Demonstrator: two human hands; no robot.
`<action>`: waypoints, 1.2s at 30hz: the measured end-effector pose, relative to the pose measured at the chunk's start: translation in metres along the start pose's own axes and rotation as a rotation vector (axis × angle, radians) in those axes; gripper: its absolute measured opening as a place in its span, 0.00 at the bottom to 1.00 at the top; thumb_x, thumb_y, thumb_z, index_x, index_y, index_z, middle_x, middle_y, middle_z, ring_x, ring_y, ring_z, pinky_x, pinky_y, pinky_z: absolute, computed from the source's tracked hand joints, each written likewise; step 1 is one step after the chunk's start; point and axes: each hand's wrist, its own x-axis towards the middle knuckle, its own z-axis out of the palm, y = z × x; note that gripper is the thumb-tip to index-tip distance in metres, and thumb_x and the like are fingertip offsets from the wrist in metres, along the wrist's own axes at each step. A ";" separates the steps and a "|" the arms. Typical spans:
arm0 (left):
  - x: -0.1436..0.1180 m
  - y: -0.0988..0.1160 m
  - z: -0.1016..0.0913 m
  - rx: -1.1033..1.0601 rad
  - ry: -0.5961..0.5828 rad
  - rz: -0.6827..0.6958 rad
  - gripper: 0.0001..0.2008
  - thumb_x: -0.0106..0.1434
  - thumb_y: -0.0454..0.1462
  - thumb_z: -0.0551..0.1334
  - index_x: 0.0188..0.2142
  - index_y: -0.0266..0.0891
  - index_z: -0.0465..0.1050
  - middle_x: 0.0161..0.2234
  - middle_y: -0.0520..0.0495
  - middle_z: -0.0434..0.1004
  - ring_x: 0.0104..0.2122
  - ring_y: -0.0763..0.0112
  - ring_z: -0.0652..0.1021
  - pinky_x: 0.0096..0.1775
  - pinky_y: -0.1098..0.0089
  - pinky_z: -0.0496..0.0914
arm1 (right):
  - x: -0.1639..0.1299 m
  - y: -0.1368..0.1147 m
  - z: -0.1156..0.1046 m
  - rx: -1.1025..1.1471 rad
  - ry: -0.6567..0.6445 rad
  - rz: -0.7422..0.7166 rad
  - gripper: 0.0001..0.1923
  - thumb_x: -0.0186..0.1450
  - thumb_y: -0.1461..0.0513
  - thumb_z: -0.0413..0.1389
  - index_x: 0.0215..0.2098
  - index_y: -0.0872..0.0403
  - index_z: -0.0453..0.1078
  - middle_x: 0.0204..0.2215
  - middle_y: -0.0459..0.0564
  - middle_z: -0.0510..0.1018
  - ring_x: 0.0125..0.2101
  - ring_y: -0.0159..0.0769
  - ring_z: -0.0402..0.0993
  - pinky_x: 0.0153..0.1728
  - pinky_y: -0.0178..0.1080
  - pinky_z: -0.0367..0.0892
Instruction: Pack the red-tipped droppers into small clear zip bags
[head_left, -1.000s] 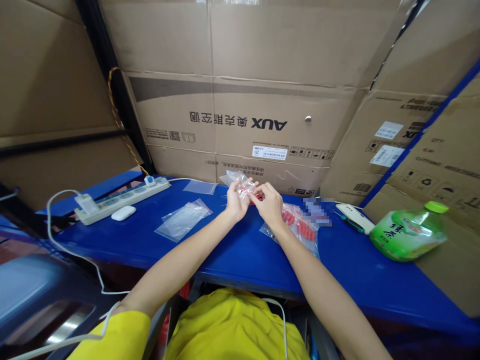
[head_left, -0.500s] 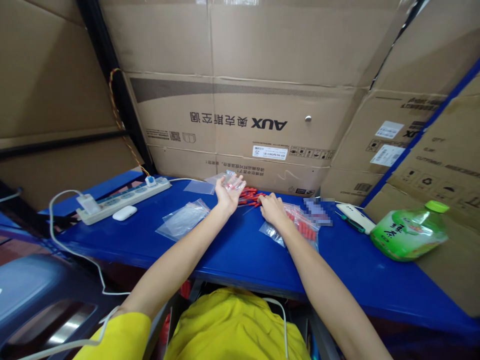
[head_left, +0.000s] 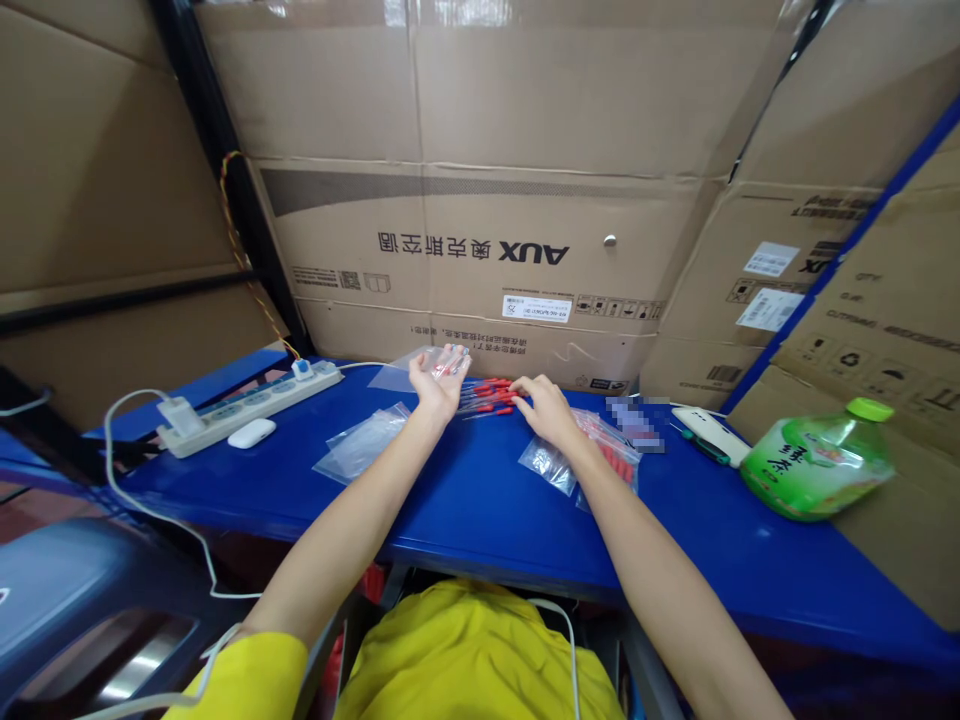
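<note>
Holding a small clear bag (head_left: 442,362) in my left hand (head_left: 438,380), fingers spread, I reach my right hand (head_left: 546,408), fingers loose, to red-handled pieces (head_left: 491,395) on the tabletop (head_left: 480,500).

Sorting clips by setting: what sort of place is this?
Likely a warehouse packing bench: stacked cardboard cartons behind a blue table, with clear plastic bags and small red parts by the hands.

Bare table (head_left: 480,500) near; bags (head_left: 360,445), bottle (head_left: 817,465) flank, seemingly.
</note>
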 end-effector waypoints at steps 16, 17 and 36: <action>-0.024 -0.042 -0.007 0.156 -0.091 -0.112 0.11 0.66 0.41 0.60 0.46 0.41 0.74 0.44 0.39 0.83 0.48 0.52 0.84 0.51 0.54 0.78 | -0.002 -0.046 0.007 0.180 0.225 -0.097 0.10 0.74 0.60 0.57 0.48 0.49 0.80 0.42 0.52 0.85 0.44 0.46 0.74 0.49 0.45 0.70; -0.027 -0.046 -0.007 0.164 -0.100 -0.127 0.13 0.66 0.40 0.60 0.49 0.42 0.73 0.45 0.40 0.84 0.48 0.52 0.84 0.52 0.53 0.77 | -0.002 -0.048 0.010 0.211 0.223 -0.091 0.10 0.73 0.61 0.57 0.48 0.49 0.81 0.42 0.52 0.85 0.44 0.45 0.74 0.49 0.44 0.71; -0.048 -0.059 -0.003 0.211 -0.194 -0.232 0.22 0.60 0.33 0.58 0.54 0.36 0.75 0.48 0.37 0.85 0.50 0.50 0.84 0.57 0.48 0.75 | 0.002 -0.049 0.023 0.560 0.322 0.132 0.04 0.66 0.60 0.58 0.38 0.50 0.76 0.37 0.50 0.86 0.38 0.42 0.83 0.44 0.41 0.74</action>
